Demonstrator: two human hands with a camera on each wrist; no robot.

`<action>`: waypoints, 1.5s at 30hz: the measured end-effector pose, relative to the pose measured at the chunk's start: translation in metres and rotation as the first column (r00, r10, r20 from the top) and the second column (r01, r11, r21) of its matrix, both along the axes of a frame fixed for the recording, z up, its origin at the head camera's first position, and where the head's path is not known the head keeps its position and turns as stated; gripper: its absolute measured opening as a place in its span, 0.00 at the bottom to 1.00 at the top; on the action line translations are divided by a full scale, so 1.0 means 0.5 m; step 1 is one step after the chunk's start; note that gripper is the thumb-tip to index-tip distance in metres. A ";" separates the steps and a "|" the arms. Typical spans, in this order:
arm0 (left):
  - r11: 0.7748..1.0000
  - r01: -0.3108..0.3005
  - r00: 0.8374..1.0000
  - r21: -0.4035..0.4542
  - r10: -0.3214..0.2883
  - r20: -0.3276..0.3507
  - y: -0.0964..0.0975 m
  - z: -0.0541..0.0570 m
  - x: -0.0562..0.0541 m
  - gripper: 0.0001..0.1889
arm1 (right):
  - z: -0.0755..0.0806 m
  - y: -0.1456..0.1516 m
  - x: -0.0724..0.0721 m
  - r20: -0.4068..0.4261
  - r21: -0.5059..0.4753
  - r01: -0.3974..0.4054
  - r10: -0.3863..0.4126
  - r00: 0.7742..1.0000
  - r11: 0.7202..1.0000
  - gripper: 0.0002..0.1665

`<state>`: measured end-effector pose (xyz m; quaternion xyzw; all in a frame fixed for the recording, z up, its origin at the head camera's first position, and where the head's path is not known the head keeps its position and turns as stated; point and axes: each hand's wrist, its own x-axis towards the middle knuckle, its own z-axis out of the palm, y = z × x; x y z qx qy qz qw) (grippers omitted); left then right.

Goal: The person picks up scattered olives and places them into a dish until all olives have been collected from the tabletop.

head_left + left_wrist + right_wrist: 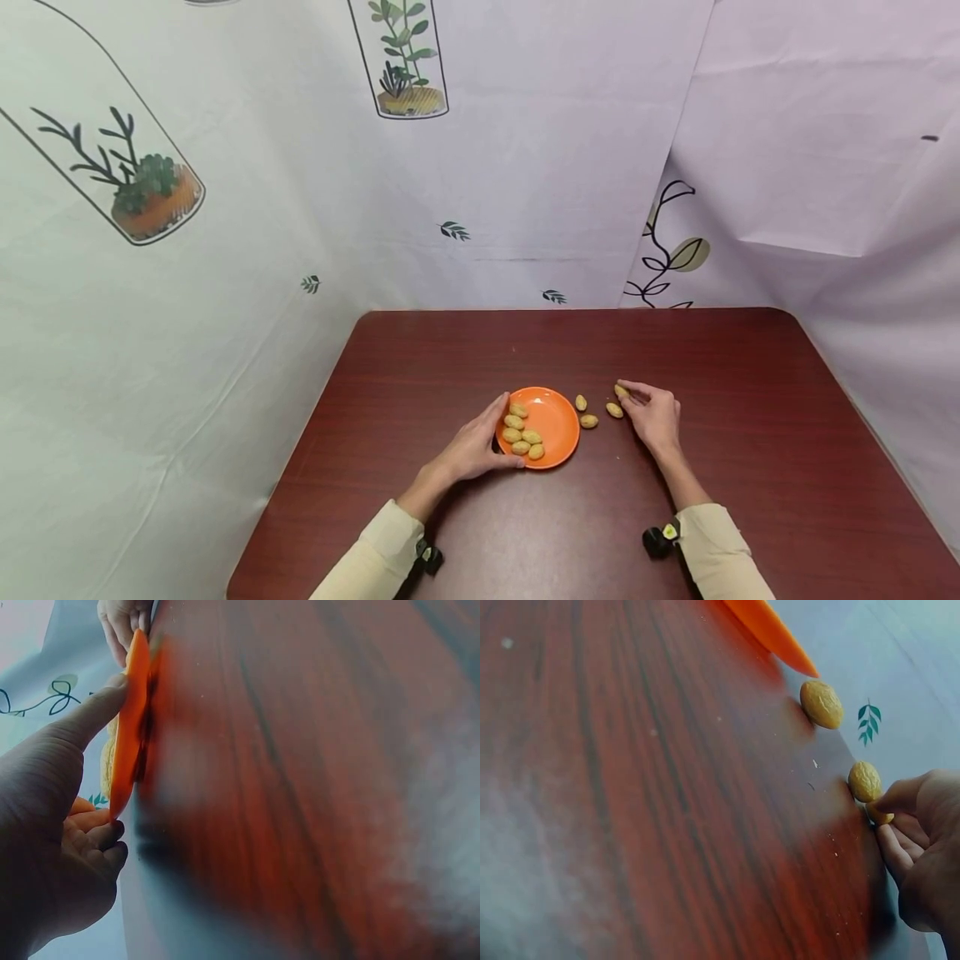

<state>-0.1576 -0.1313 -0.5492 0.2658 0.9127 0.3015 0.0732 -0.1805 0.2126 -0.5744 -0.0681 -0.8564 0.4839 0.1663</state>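
Note:
An orange plate point(556, 423) bears several small, yellow, wrinkled oval fruits point(513, 435), gathered toward its left side. My left hand point(472, 443) holds the plate by its left rim, thumb at the near edge and fingers around the far side. In the left wrist view the plate point(132, 727) appears edge-on between thumb and fingers. To the right of the plate, my right hand point(656, 419) pinches a wrinkled yellow fruit point(621, 391) between thumb and fingertips. Another such fruit point(865, 781) lies right beside those fingertips, partly covering the pinched one in the right wrist view.
Between plate and right hand, two more loose yellow fruits point(589, 422) lie on the dark red-brown wooden table point(450, 350). Pale curtains point(540, 183) printed with plants hang behind the table and at its sides. Each wrist wears a small black camera point(657, 543).

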 end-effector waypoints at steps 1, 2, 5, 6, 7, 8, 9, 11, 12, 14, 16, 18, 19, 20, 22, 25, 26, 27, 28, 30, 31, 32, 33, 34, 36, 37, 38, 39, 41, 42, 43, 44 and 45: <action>1.000 0.002 1.000 -0.004 -0.002 -0.001 0.001 0.000 -0.003 0.64 | 0.001 0.001 0.000 0.003 0.001 0.001 -0.001 1.000 1.000 0.13; 1.000 0.005 1.000 -0.008 -0.005 -0.004 0.002 -0.001 -0.005 0.64 | 0.001 0.002 -0.001 0.006 0.000 0.002 -0.002 1.000 1.000 0.13; 1.000 0.012 1.000 -0.017 -0.012 -0.005 0.006 0.000 -0.013 0.64 | 0.004 0.005 -0.001 0.018 -0.018 -0.002 0.002 1.000 1.000 0.13; 1.000 0.014 1.000 -0.022 -0.014 -0.006 0.007 0.000 -0.016 0.64 | 0.005 0.006 -0.001 0.021 -0.027 -0.004 0.004 1.000 1.000 0.13; 1.000 0.015 1.000 -0.025 -0.015 -0.005 0.009 0.001 -0.018 0.64 | 0.005 0.007 -0.001 0.024 -0.036 -0.006 0.006 1.000 0.999 0.12; 0.999 0.017 1.000 -0.032 -0.017 -0.005 0.010 0.002 -0.021 0.64 | 0.005 0.007 -0.001 0.029 -0.045 -0.007 0.009 1.000 0.999 0.13; 0.999 0.018 1.000 -0.037 -0.018 -0.007 0.011 0.003 -0.023 0.64 | 0.006 0.008 -0.001 0.034 -0.052 -0.009 0.011 0.999 0.999 0.13; 0.998 0.018 1.000 -0.060 -0.019 -0.014 0.014 0.004 -0.028 0.64 | 0.006 0.010 -0.001 0.041 -0.061 -0.012 0.014 0.999 0.998 0.13; 0.997 0.020 1.000 -0.075 -0.021 -0.018 0.015 0.004 -0.030 0.64 | 0.006 0.011 -0.001 0.044 -0.065 -0.012 0.015 0.999 0.998 0.13; 0.994 0.022 0.999 -0.104 -0.025 -0.032 0.018 0.006 -0.035 0.63 | 0.006 0.011 -0.001 0.049 -0.072 -0.014 0.018 0.999 0.997 0.13; 0.991 0.028 0.999 -0.128 -0.033 -0.037 0.019 0.007 -0.041 0.64 | 0.007 0.011 -0.001 0.046 -0.078 -0.022 0.025 0.999 0.997 0.14; 0.990 0.037 0.999 -0.138 -0.042 -0.034 0.021 0.009 -0.046 0.64 | 0.006 0.010 -0.002 0.049 -0.086 -0.023 0.027 0.998 0.996 0.14; 0.989 0.041 0.998 -0.143 -0.046 -0.031 0.021 0.011 -0.049 0.65 | 0.006 0.010 -0.002 0.050 -0.088 -0.023 0.027 0.998 0.996 0.14; 0.988 0.047 0.998 -0.144 -0.051 -0.028 0.022 0.012 -0.053 0.65 | 0.006 0.010 -0.002 0.052 -0.091 -0.023 0.028 0.998 0.996 0.14; 0.988 0.064 0.997 -0.141 -0.068 -0.026 0.023 0.015 -0.060 0.66 | 0.006 0.010 -0.001 0.055 -0.093 -0.021 0.026 0.998 0.995 0.14; 0.984 0.105 0.993 -0.142 -0.112 -0.043 0.025 0.016 -0.073 0.67 | 0.008 0.009 0.000 0.060 -0.087 -0.013 0.018 0.998 0.996 0.14; 0.983 0.122 0.990 -0.141 -0.130 -0.049 0.026 0.016 -0.077 0.67 | 0.009 0.010 0.000 0.061 -0.087 -0.014 0.019 0.998 0.996 0.14; 0.979 0.139 0.987 -0.147 -0.148 -0.057 0.027 0.015 -0.081 0.67 | 0.010 0.010 0.000 0.061 -0.087 -0.013 0.019 0.998 0.996 0.14; 0.976 0.154 0.984 -0.152 -0.165 -0.063 0.028 0.014 -0.085 0.67 | 0.010 0.010 0.000 0.063 -0.091 -0.013 0.019 0.998 0.996 0.14; 0.972 0.177 0.979 -0.154 -0.190 -0.071 0.029 0.012 -0.091 0.67 | 0.010 0.011 -0.001 0.066 -0.094 -0.014 0.021 0.998 0.995 0.14; 0.970 0.185 0.977 -0.156 -0.199 -0.073 0.029 0.010 -0.094 0.68 | 0.010 0.011 -0.001 0.065 -0.098 -0.017 0.023 0.998 0.995 0.14; 0.969 0.191 0.976 -0.158 -0.205 -0.076 0.030 0.009 -0.096 0.68 | 0.009 0.012 -0.001 0.066 -0.099 -0.017 0.024 0.998 0.995 0.14; 0.968 0.195 0.975 -0.159 -0.210 -0.078 0.030 0.007 -0.098 0.68 | 0.009 0.012 -0.001 0.066 -0.103 -0.018 0.025 0.998 0.995 0.14; 0.968 0.199 0.974 -0.153 -0.212 -0.078 0.030 0.006 -0.099 0.68 | 0.008 0.012 -0.002 0.067 -0.106 -0.017 0.024 0.997 0.994 0.14; 0.969 0.203 0.974 -0.143 -0.215 -0.074 0.029 0.003 -0.101 0.69 | 0.007 0.013 -0.002 0.070 -0.113 -0.016 0.024 0.997 0.994 0.14; 0.969 0.205 0.974 -0.137 -0.216 -0.071 0.029 0.001 -0.102 0.69 | 0.007 0.013 -0.002 0.073 -0.119 -0.016 0.025 0.997 0.993 0.14; 0.970 0.205 0.974 -0.130 -0.215 -0.069 0.028 0.000 -0.102 0.69 | 0.007 0.014 -0.002 0.077 -0.124 -0.017 0.027 0.997 0.992 0.14; 0.971 0.205 0.974 -0.123 -0.214 -0.069 0.028 -0.002 -0.103 0.70 | 0.007 0.014 -0.003 0.080 -0.136 -0.018 0.029 0.996 0.991 0.14; 0.973 0.205 0.975 -0.108 -0.213 -0.068 0.027 -0.005 -0.104 0.70 | 0.009 0.017 -0.003 0.088 -0.165 -0.019 0.034 0.996 0.986 0.14; 0.973 0.205 0.975 -0.103 -0.212 -0.068 0.026 -0.007 -0.104 0.70 | 0.011 0.018 -0.004 0.093 -0.183 -0.020 0.037 0.995 0.983 0.14; 0.974 0.204 0.975 -0.098 -0.211 -0.066 0.026 -0.008 -0.104 0.70 | 0.012 0.020 -0.005 0.097 -0.195 -0.017 0.037 0.995 0.981 0.15; 0.975 0.204 0.976 -0.092 -0.210 -0.064 0.026 -0.009 -0.104 0.70 | 0.014 0.022 -0.006 0.101 -0.204 -0.016 0.037 0.994 0.979 0.15; 0.975 0.203 0.976 -0.087 -0.209 -0.061 0.026 -0.010 -0.104 0.70 | 0.016 0.024 -0.006 0.103 -0.220 -0.014 0.037 0.994 0.975 0.15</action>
